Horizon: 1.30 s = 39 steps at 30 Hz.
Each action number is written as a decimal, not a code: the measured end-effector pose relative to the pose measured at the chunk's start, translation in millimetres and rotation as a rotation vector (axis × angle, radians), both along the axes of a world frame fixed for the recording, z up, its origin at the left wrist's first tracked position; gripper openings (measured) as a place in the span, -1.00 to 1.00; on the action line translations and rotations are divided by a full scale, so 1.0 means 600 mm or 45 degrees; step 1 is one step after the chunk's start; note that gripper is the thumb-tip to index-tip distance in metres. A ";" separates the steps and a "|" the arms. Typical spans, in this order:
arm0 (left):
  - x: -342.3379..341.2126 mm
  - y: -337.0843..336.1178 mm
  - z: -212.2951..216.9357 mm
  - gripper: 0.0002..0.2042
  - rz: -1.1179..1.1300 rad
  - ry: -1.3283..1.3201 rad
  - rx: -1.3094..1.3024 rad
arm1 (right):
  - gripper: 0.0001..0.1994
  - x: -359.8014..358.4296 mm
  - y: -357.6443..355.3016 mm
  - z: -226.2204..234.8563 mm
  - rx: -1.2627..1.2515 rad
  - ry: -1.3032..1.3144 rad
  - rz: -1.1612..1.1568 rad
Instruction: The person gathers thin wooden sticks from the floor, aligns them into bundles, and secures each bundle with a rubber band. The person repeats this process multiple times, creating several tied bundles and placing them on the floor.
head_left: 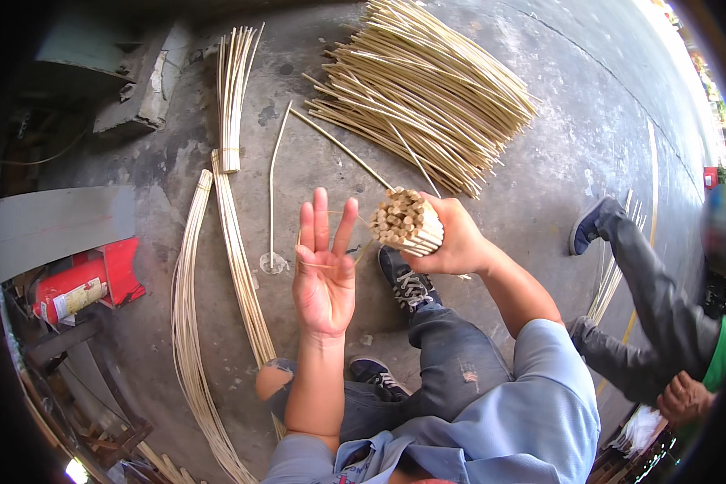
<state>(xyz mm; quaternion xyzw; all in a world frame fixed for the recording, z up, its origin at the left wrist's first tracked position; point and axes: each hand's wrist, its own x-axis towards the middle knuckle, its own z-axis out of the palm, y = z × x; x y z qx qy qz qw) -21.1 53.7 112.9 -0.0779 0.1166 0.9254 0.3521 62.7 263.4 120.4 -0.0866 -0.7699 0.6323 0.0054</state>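
My right hand (458,242) grips a thick bundle of pale cane sticks (407,221), their cut ends facing up toward me. My left hand (324,266) is raised palm up beside the bundle, fingers spread, with a thin rubber band (324,264) looped across the fingers and palm. The left hand does not touch the bundle. Below the hands are my knees in dark jeans and my black sneakers (406,280).
A large loose heap of cane sticks (427,89) lies on the concrete floor ahead. Tied long strips (234,97) and curved long bundles (187,323) lie to the left. A red box (89,282) sits far left. Another person (661,315) in grey trousers sits at right.
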 end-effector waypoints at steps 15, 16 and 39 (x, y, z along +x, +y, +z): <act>-0.033 -0.016 -0.018 -0.12 -0.664 0.818 -1.009 | -0.47 0.003 -0.043 -0.041 0.531 -0.361 0.362; -0.038 -0.017 -0.017 -0.16 -0.727 0.877 -1.065 | -0.46 0.007 -0.050 -0.048 0.582 -0.372 0.417; -0.098 -0.068 -0.101 -0.18 -1.034 0.665 -1.244 | -0.45 0.001 -0.105 -0.052 0.381 -0.460 1.012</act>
